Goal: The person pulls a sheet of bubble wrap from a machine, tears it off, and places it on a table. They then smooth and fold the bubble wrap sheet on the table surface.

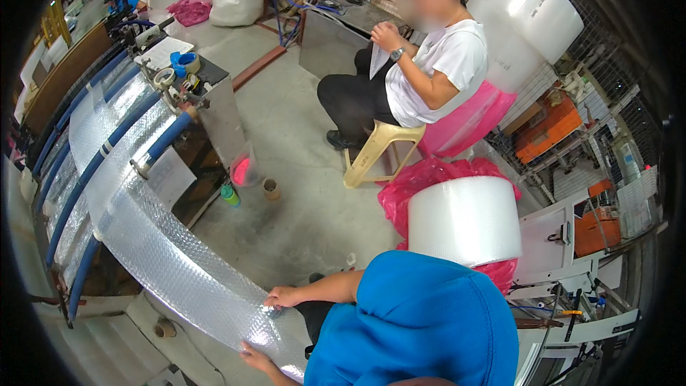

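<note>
A long sheet of clear bubble wrap runs from the rollers at the left down to my lap, bending across my front. My right hand is closed on its far edge, fingers curled over the film. At the near edge, my left hand grips the sheet, with part of its fingers hidden by the film. Between the hands the wrap lies fairly flat and shines in the light. My blue shirt fills the lower middle.
Blue-covered rollers carry the film. A big bubble wrap roll on pink plastic stands behind me. A seated person on a cream stool handles a pale sheet. A green bottle and a cardboard core stand on the floor.
</note>
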The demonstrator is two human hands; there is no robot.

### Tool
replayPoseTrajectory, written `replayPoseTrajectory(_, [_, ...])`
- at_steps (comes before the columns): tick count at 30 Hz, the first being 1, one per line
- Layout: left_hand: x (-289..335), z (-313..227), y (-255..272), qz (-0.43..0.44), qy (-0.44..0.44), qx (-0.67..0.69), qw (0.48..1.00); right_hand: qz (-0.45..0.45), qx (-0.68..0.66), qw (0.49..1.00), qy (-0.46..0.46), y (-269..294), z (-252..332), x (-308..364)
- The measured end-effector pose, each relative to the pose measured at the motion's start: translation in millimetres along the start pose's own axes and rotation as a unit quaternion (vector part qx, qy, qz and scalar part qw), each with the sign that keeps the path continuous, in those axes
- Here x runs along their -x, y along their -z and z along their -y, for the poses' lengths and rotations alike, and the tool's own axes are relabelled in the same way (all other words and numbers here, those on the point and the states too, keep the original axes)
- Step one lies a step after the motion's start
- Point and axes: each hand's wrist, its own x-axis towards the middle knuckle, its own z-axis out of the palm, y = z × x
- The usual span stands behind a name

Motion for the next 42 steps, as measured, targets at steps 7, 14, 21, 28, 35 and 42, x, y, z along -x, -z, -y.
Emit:
replayPoseTrajectory(7, [-2,6,-3,0.023,0.025,0.021,0.999,0.041,-0.007,0.999,-0.027,5,-5,-6])
replayPoseTrajectory(14, [-3,12,-5,0.006,-0.006,-0.001,1.0,0.074,-0.018,0.996,-0.035,10,-9,-12])
replayPoseTrajectory(21, [11,-5,1,-0.017,-0.004,0.007,1.0,0.051,0.003,0.996,-0.071,15,11,2])
replayPoseTrajectory(28, [-6,37,-30,-0.012,0.039,0.088,0.995,0.021,-0.012,0.998,-0.063,11,-7,-6])
replayPoseTrajectory(35, [-8,70,-53,-0.194,-0.127,-0.11,0.966,0.016,0.046,0.998,-0.029,11,-8,-4])
replayPoseTrajectory(42, [-56,-23,1,-0.147,-0.253,-0.026,0.956,-0.08,0.087,0.983,0.143,31,48,-57])
